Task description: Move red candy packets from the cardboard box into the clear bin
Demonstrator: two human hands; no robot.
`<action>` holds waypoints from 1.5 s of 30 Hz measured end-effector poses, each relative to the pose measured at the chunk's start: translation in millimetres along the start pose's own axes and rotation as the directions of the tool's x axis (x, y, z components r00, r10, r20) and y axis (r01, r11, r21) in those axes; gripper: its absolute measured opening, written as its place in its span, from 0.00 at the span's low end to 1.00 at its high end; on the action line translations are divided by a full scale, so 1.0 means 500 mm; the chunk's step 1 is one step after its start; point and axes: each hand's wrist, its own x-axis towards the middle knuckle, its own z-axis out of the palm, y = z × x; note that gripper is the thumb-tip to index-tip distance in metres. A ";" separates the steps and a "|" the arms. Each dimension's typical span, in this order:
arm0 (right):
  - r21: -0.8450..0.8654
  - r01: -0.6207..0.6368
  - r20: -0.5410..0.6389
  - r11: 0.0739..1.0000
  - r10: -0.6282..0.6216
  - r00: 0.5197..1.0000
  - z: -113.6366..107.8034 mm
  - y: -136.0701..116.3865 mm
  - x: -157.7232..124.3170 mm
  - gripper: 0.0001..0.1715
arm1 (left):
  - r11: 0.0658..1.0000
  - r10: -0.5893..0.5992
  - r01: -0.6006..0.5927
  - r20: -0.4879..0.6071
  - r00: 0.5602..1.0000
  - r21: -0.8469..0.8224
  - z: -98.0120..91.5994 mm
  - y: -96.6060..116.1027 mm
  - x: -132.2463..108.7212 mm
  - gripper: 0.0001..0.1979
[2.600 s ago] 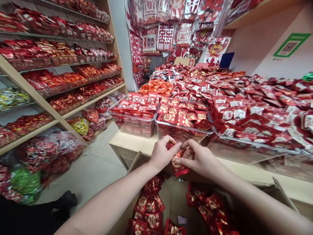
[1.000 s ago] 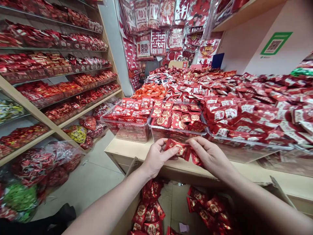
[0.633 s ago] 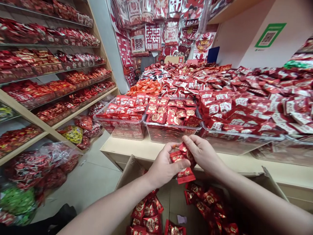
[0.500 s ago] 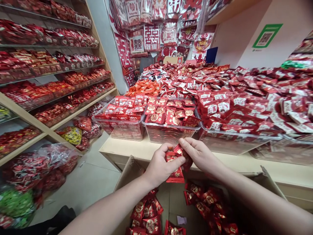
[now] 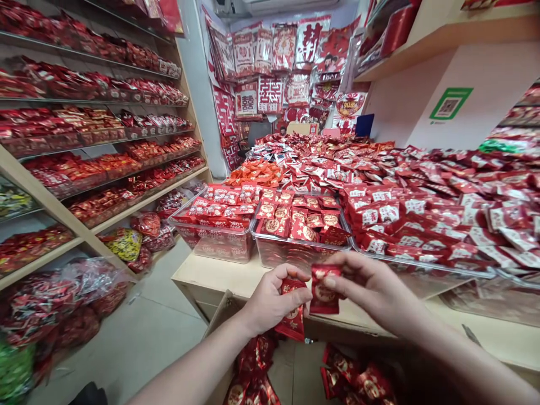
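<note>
My left hand is closed on a red candy packet with gold print, pinched under the thumb; whether more than one is stacked there I cannot tell. Close beside it, my right hand grips another red candy packet upright between thumb and fingers. Both hands are in front of a clear plastic bin filled with rows of similar red and gold packets. Below them stands an open cardboard box, and loose red packets lie low in it, partly hidden by my arms.
To the left of the middle bin is another clear bin of red packets; a wider bin stands right. Heaped packets cover the table behind. Shelves line the left side, with bagged goods on the floor.
The two packets, close together between my hands before, are now apart, the right hand's one upright. My view has tilted up, so the bins sit lower in the picture.
</note>
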 end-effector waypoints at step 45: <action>-0.788 0.057 0.094 0.613 0.027 0.995 -0.004 -0.045 0.058 0.19 | 0.978 0.086 -0.065 -0.099 0.991 0.200 -0.004 -0.035 0.003 0.10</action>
